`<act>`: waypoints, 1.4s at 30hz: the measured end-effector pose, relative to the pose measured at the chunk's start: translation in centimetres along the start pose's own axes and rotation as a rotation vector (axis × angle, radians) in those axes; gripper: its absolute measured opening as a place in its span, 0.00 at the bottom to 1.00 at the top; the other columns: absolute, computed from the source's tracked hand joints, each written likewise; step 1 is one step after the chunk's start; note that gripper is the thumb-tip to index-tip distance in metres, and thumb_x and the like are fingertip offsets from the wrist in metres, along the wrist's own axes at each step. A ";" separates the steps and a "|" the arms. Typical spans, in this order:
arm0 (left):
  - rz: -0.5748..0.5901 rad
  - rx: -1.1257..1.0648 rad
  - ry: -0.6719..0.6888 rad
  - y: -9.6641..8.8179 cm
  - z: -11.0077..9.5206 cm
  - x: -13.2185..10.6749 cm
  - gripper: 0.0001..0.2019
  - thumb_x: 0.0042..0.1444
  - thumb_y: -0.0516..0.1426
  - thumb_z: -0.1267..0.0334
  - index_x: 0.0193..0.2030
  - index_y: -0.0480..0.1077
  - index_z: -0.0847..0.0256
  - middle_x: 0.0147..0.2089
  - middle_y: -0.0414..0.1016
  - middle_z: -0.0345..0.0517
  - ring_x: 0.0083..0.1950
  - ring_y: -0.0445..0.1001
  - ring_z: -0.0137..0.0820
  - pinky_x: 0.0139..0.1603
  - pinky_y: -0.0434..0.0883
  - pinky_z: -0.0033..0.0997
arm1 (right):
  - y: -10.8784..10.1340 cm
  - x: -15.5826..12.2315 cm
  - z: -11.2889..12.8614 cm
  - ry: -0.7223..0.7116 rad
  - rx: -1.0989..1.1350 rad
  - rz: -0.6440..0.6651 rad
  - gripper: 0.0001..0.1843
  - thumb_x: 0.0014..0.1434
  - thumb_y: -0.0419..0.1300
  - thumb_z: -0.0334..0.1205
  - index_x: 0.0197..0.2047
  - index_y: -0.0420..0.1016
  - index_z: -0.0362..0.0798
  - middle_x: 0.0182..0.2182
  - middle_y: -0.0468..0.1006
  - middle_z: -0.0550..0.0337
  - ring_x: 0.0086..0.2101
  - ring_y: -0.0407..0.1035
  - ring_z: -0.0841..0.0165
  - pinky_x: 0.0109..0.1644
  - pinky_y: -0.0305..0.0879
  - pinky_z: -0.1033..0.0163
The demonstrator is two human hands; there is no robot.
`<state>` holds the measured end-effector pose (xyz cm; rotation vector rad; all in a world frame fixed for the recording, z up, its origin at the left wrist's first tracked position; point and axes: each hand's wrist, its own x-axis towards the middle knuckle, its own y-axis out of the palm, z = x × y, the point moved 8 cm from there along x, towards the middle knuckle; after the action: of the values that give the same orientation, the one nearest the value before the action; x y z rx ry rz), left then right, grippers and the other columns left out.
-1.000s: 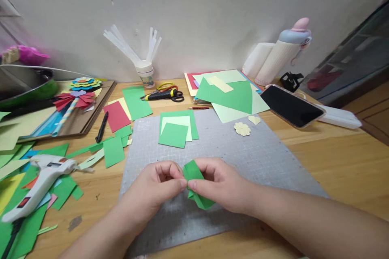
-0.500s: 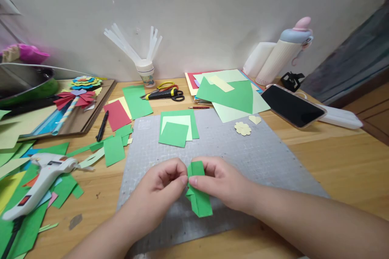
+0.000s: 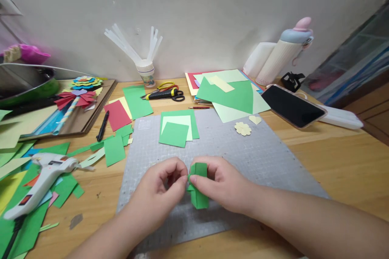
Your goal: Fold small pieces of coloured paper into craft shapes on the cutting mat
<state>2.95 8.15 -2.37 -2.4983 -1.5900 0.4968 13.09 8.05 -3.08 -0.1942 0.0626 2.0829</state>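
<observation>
A folded piece of green paper [image 3: 200,196] is held over the grey cutting mat [image 3: 243,158]. My right hand [image 3: 217,180] grips it, thumb on the near face and fingers behind. At its left edge, my left hand [image 3: 168,180] has thumb and forefinger pinched together on the paper's side; the exact contact is partly hidden. Beyond my hands, green squares [image 3: 174,134] and a pale green square [image 3: 189,123] overlap on the mat. A cream paper flower [image 3: 242,128] and a small cream heart [image 3: 255,119] lie at its far right.
A white glue gun [image 3: 45,178] rests on paper scraps at left. Behind the mat stand a cup of white sticks [image 3: 146,73], a yellow-black cutter [image 3: 161,94] and a paper stack [image 3: 225,93]. At right are a phone [image 3: 293,106] and a bottle [image 3: 284,54].
The green paper has turned slightly more upright and its lower end has risen and tipped away. Both hands stay in nearly the same place.
</observation>
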 end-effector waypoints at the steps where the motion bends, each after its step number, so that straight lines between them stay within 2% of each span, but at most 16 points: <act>1: -0.017 0.057 0.020 -0.1 -0.2 0.0 0.06 0.53 0.51 0.66 0.26 0.61 0.59 0.23 0.58 0.35 0.27 0.57 0.27 0.27 0.56 0.27 | -0.1 -0.1 0.0 -0.007 -0.049 -0.010 0.11 0.53 0.53 0.34 0.22 0.55 0.48 0.19 0.56 0.69 0.23 0.53 0.75 0.26 0.52 0.69; 8: -0.138 0.333 0.183 -0.1 -1.4 -0.7 0.06 0.47 0.50 0.72 0.23 0.58 0.58 0.21 0.58 0.34 0.25 0.59 0.27 0.24 0.56 0.25 | 0.4 -0.6 1.5 -0.207 -0.475 -0.014 0.10 0.55 0.52 0.31 0.23 0.57 0.47 0.21 0.61 0.68 0.24 0.56 0.74 0.28 0.51 0.67; 12: -0.221 0.430 0.232 -0.1 -1.7 -1.2 0.08 0.47 0.50 0.72 0.22 0.55 0.58 0.22 0.57 0.34 0.25 0.58 0.27 0.25 0.56 0.26 | 0.7 -0.8 2.0 -0.262 -0.531 -0.009 0.10 0.56 0.52 0.31 0.24 0.57 0.47 0.22 0.61 0.67 0.25 0.56 0.74 0.29 0.51 0.67; 15: -0.239 0.426 0.225 -0.2 -1.7 -1.3 0.09 0.48 0.50 0.72 0.22 0.54 0.58 0.22 0.56 0.34 0.25 0.58 0.27 0.25 0.55 0.27 | 0.8 -0.8 2.2 -0.273 -0.513 -0.001 0.10 0.57 0.52 0.31 0.24 0.57 0.47 0.22 0.61 0.67 0.26 0.57 0.74 0.30 0.52 0.67; 18: -0.218 0.348 0.185 -0.3 -1.5 -1.3 0.09 0.49 0.51 0.71 0.22 0.55 0.58 0.22 0.56 0.35 0.25 0.58 0.27 0.25 0.55 0.27 | 0.7 -0.7 1.9 -0.235 -0.434 0.007 0.11 0.57 0.52 0.33 0.23 0.58 0.47 0.22 0.61 0.66 0.26 0.57 0.73 0.30 0.52 0.66; 21: -0.205 0.205 0.162 -0.5 -1.5 -1.1 0.06 0.52 0.51 0.70 0.25 0.61 0.58 0.25 0.61 0.37 0.28 0.61 0.29 0.28 0.58 0.28 | 0.1 -0.3 1.1 -0.104 -0.180 -0.020 0.12 0.57 0.53 0.35 0.23 0.57 0.48 0.21 0.58 0.67 0.25 0.55 0.74 0.29 0.53 0.67; 24: -0.190 -0.047 0.091 -0.9 -0.9 -0.6 0.06 0.55 0.53 0.65 0.28 0.66 0.59 0.27 0.65 0.39 0.31 0.63 0.30 0.32 0.60 0.29 | -0.2 0.1 0.3 0.002 0.108 -0.037 0.11 0.56 0.54 0.37 0.24 0.59 0.48 0.21 0.59 0.68 0.24 0.56 0.75 0.27 0.55 0.68; 27: -0.133 -0.306 -0.056 -0.6 0.4 0.0 0.09 0.53 0.57 0.60 0.26 0.69 0.61 0.25 0.65 0.38 0.28 0.60 0.28 0.30 0.58 0.27 | -0.2 0.4 0.1 0.050 0.236 -0.021 0.09 0.55 0.56 0.39 0.25 0.63 0.46 0.21 0.64 0.66 0.23 0.58 0.75 0.27 0.56 0.68; 30: -0.084 -0.459 -0.182 -0.3 1.4 0.1 0.10 0.51 0.61 0.57 0.28 0.72 0.62 0.24 0.64 0.36 0.26 0.57 0.24 0.28 0.55 0.25 | -0.3 0.5 0.0 0.077 0.277 -0.022 0.10 0.53 0.58 0.42 0.27 0.66 0.45 0.23 0.67 0.65 0.24 0.60 0.74 0.28 0.57 0.68; 33: -0.039 -0.529 -0.244 0.0 1.9 0.1 0.11 0.49 0.63 0.56 0.31 0.74 0.62 0.24 0.65 0.36 0.26 0.56 0.23 0.27 0.54 0.24 | -0.5 0.4 0.0 0.081 0.269 -0.033 0.12 0.53 0.60 0.44 0.26 0.65 0.46 0.23 0.66 0.66 0.25 0.60 0.74 0.28 0.57 0.68; 42: -0.043 -0.538 -0.237 0.0 1.8 0.2 0.09 0.45 0.66 0.60 0.28 0.73 0.62 0.25 0.68 0.36 0.26 0.59 0.23 0.27 0.57 0.23 | -0.1 0.2 0.3 0.017 0.241 -0.016 0.12 0.55 0.60 0.41 0.25 0.62 0.47 0.21 0.62 0.68 0.23 0.58 0.75 0.27 0.57 0.69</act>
<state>2.41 8.28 -4.07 -2.8558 -2.0996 0.4132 13.06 8.33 -2.79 -0.0651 0.3189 2.0382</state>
